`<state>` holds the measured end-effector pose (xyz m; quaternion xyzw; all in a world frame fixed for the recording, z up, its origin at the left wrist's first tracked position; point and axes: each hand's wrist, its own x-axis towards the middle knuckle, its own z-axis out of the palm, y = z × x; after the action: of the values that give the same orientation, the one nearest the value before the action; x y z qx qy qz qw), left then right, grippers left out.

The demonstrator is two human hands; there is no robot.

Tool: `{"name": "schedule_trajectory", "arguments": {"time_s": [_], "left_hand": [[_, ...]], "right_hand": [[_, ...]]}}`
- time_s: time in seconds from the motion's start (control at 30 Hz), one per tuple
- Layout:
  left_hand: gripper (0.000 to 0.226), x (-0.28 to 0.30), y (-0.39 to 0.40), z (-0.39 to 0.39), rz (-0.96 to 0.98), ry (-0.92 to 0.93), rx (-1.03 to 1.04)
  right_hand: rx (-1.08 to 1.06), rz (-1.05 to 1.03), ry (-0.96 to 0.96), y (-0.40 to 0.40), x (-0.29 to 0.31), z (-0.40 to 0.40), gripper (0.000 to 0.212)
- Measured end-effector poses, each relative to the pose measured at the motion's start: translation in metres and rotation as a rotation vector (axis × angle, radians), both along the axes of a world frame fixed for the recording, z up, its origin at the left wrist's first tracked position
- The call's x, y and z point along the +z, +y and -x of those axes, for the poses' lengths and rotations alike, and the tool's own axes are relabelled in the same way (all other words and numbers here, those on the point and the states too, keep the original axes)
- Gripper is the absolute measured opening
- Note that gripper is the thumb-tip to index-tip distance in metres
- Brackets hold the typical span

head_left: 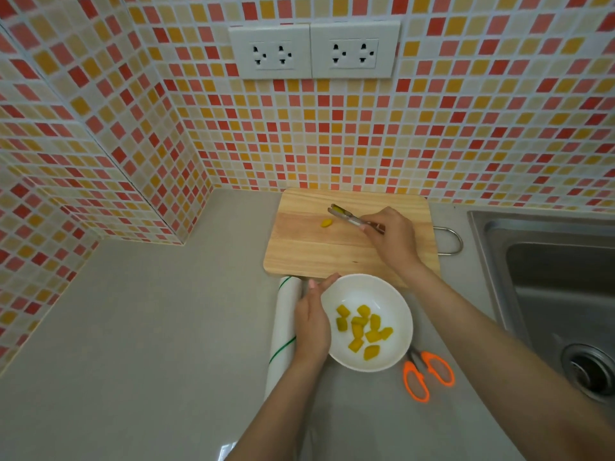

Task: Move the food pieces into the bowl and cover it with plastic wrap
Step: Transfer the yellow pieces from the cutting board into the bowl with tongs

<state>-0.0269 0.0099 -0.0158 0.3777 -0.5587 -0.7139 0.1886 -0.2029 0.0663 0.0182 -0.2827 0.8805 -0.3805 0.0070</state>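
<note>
Tongs (346, 217) sit in my right hand (391, 239), whose fingers (367, 229) are wrapped around the handle end. Their tips reach out over the cutting board (299, 251) toward its far edge, and something yellow seems to be pinched between the tips, though it is too small for me to be sure. The loose piece (326, 223) left on the board lies just beside the tong tips, on their left and slightly nearer to me. It is a short oval, its long axis running roughly left to right across the board with a slight upward tilt at the right end, about crosswise to the line of the tongs. My right hand is clearly the nearer one to it.

My left hand (312, 319) is down at the bowl (392, 294), which stands against the board's near edge. That hand lies flat along the bowl's left rim with straight, extended fingers (327, 280), steadying the bowl rather than gripping it. Inside the bowl sits a heap of yellow food pieces (364, 329).

I judge the next move hinges on swinging the tong tips a little left and toward me, closing across the oval's short width. The plastic wrap roll (283, 331) lies on the tabletop (133, 327) left of the bowl, touching my left hand; the scissors (427, 374) rest right of the bowl.
</note>
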Motion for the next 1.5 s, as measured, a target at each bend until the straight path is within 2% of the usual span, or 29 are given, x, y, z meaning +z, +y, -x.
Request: {"name": "schedule_trajectory", "arguments": {"time_s": [0.13,0.33,0.43,0.6,0.73,0.9,1.0,1.17,1.3,1.43,1.5], "left_hand": [[0.055,-0.001,0.0,0.002,-0.082,0.023,0.015],[0.071,0.004,0.0,0.005,-0.244,0.077,0.019],[0.072,0.007,0.001,0.003,-0.253,0.091,0.041],[0.072,0.003,0.001,0.003,-0.212,0.07,0.038],[0.072,0.0,0.001,0.004,-0.22,0.044,0.041],[0.07,-0.003,0.0,0.004,-0.21,0.029,0.046],[0.069,-0.004,0.001,0.004,-0.177,0.025,0.048],[0.068,-0.005,0.0,0.004,-0.129,0.014,0.054],[0.066,-0.006,0.0,0.004,-0.116,0.009,0.039],[0.064,-0.004,0.0,0.003,-0.102,0.016,0.031],[0.064,-0.004,0.0,0.003,-0.099,0.021,0.028]], "right_hand": [[0.161,0.121,-0.018,0.056,0.012,-0.054,0.022],[0.297,-0.047,0.077,0.104,0.01,-0.106,0.025],[0.32,-0.024,0.001,0.106,0.017,-0.099,0.031],[0.146,0.061,0.007,0.074,0.027,-0.05,0.035],[0.018,-0.055,-0.022,0.022,0.013,-0.002,0.027],[0.052,-0.244,-0.11,-0.026,-0.008,0.021,0.032],[0.063,-0.275,-0.116,-0.035,-0.017,0.018,0.032],[0.037,-0.209,-0.089,-0.023,-0.023,0.011,0.024],[0.055,-0.041,-0.023,0.001,-0.004,-0.007,0.02],[0.134,0.079,0.078,0.041,0.02,-0.034,0.019],[0.181,0.053,0.123,0.064,0.026,-0.047,0.019]]}}
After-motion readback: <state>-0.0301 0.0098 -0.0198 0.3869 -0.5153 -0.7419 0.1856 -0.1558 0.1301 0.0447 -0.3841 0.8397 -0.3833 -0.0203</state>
